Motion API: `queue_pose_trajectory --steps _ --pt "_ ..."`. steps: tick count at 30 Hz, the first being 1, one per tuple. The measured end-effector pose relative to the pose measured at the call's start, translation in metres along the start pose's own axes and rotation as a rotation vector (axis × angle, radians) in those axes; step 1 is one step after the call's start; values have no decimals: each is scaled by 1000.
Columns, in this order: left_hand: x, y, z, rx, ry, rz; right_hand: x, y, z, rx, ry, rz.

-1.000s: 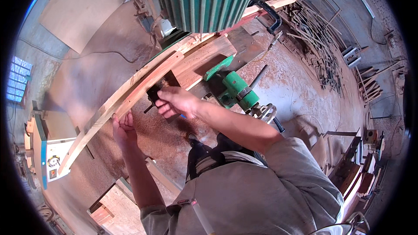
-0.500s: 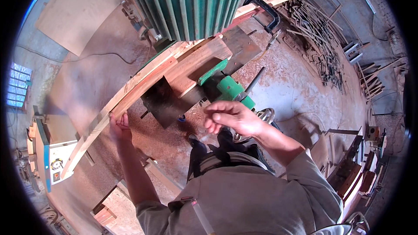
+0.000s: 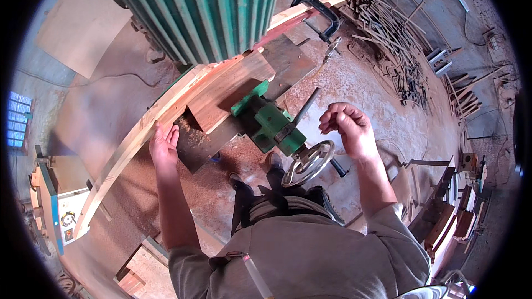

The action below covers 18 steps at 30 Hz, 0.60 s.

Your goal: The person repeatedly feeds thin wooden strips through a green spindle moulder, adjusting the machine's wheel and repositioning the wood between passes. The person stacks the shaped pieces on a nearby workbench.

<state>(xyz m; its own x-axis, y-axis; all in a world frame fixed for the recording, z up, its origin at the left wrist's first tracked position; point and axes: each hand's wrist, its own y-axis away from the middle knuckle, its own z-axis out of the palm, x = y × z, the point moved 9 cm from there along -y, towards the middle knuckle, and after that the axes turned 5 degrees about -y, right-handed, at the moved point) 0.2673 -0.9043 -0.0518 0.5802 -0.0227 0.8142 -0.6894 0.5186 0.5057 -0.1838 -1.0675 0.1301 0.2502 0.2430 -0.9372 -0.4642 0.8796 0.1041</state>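
A long, curved pale wooden beam (image 3: pixel 119 160) runs from lower left to upper right, passing beneath a green ribbed motor housing (image 3: pixel 205 14). My left hand (image 3: pixel 164 147) is at the beam's near edge, fingers apart and upturned, their tips at or against the wood; contact is hard to tell. To the right, my right hand (image 3: pixel 352 130) hangs in the air with its fingers curled in and nothing visible in them. Below and left of it are a green clamp body (image 3: pixel 280 130) with a lever and a metal handwheel (image 3: pixel 308 163). A reddish wooden block (image 3: pixel 230 91) lies between the clamp's green jaw and the beam.
A black C-clamp (image 3: pixel 327 14) grips the beam's far right part. Wood offcuts (image 3: pixel 385 47) are heaped on the floor beyond. At left, a white and blue machine cabinet (image 3: pixel 67 216) stands by the beam's end. Sawdust covers the dark metal table (image 3: pixel 202 144).
My right hand has moved right and up from beside the clamp body, leaving the handwheel in plain sight. My left fingers have loosened at the beam. The whole view has shifted somewhat.
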Motion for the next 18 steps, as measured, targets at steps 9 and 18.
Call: queue_pose_trajectory --steps 9,18 --pt "-13 -4 27 1 -37 -23 42 -27 -106 405 174 -29" --pt "-9 3 36 16 -86 -31 112 -86 -71 296 -603 306"
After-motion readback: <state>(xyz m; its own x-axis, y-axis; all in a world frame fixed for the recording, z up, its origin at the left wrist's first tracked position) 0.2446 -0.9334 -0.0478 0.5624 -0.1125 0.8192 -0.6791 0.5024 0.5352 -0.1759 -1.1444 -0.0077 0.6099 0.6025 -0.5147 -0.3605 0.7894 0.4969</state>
